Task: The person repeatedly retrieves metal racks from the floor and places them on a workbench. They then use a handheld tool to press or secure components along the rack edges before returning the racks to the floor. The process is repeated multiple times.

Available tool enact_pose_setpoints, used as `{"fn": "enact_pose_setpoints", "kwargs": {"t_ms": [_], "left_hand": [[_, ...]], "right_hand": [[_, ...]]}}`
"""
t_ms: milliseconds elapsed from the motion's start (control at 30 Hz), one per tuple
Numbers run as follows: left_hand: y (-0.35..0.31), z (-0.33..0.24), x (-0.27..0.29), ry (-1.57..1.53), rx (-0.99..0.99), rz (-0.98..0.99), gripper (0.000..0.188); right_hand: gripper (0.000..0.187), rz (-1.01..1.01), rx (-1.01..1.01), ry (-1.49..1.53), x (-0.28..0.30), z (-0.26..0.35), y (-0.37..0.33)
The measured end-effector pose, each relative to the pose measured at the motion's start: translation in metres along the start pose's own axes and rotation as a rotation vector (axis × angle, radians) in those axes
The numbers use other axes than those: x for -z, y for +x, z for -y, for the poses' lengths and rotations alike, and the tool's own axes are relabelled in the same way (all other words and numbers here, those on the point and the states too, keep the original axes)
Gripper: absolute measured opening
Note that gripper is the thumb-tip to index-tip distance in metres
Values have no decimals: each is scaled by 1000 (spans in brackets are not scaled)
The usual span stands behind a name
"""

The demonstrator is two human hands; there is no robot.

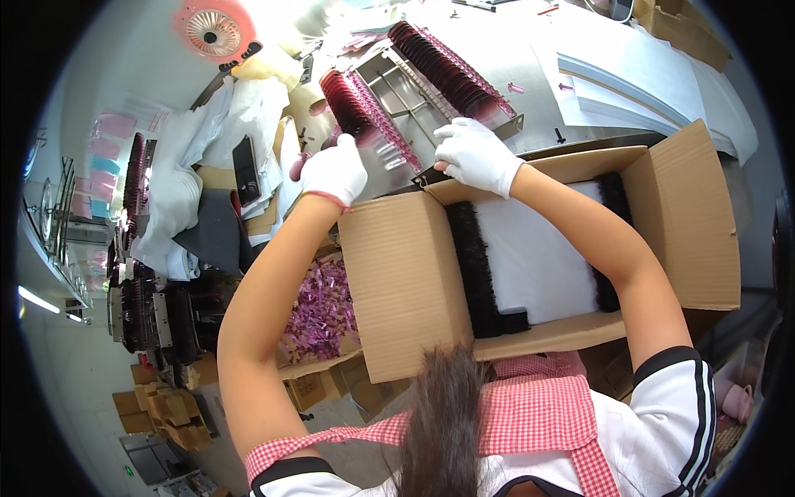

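Note:
A metal rack [431,132] lies on the worktable, with two rows of thin, dark red translucent pieces [352,108] standing on edge and pink clear tabs along them. My left hand [335,170], in a white glove, is closed at the rack's near left corner. A rounded dark pink bit, perhaps a tool handle, sticks out beside its fingers; what it holds is mostly hidden. My right hand [480,157], also gloved with a bare digit tip showing, curls at the near end of the right row. Whatever its fingers grip is too small to make out.
An open cardboard box [406,282] with black fuzzy edging and a white sheet stands before me. Pink plastic scraps [319,311] fill a carton left of it. A phone [246,170], papers [629,99] and a pink fan [214,35] lie around the table.

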State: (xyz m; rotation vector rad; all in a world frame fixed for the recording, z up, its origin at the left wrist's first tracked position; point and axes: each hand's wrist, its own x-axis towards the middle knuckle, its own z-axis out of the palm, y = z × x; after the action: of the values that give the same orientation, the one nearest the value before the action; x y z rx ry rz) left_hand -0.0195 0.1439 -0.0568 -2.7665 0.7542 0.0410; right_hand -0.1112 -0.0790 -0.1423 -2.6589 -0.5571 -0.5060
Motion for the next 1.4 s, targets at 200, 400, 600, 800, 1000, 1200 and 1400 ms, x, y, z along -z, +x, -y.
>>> {"fn": "enact_pose_setpoints", "kwargs": {"t_ms": [200,400,600,800,1000,1200,1400], "left_hand": [[-29,-9,3,-487,-172,39,24],[-27,-2,23,-802,-482,432,29],[36,33,2,-388,69,-104,83],[85,38,-30,-589,-8,51,71],[88,16,-33,-944,92,278,35],[85,-3,-15,-114,64,20,36],[42,2,5,-592,8,12,27]], "right_hand": [[111,-396,-77,371,11,78,16],[49,-216,-175,623,9,72,19],[40,-279,35,402,6,10,18],[43,-24,64,329,-1,-7,17],[54,166,-103,460,6,-9,17],[54,-65,-36,541,1,-8,21],[68,-217,-123,633,5,10,30]]}}
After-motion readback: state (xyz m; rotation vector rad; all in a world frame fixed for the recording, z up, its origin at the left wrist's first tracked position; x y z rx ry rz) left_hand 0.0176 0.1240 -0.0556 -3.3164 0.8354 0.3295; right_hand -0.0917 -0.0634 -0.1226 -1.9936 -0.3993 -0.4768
